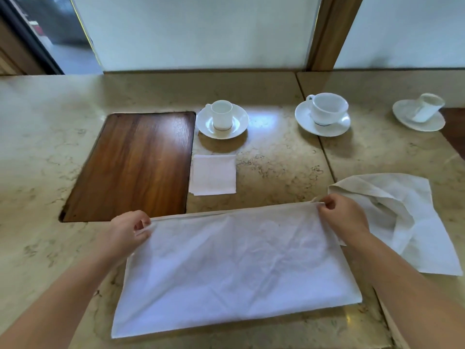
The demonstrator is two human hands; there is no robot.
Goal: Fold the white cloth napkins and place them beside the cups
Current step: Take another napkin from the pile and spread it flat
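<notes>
Napkin [236,268] flat on counter [276,159], far corners pinched in fingers of left hand [130,230] and right hand [342,215].

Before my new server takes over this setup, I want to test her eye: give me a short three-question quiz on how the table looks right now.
1. True or false: a folded napkin already lies on the marble counter near the left cup.
2. How many cups on saucers are in view? A) two B) three C) four
3. Fill in: the left hand and right hand each pinch a far ____ of the half-folded napkin.

Key: 1 true. 2 B: left cup, middle cup, right cup. 3 corner. A crumpled napkin waits at the right.
</notes>
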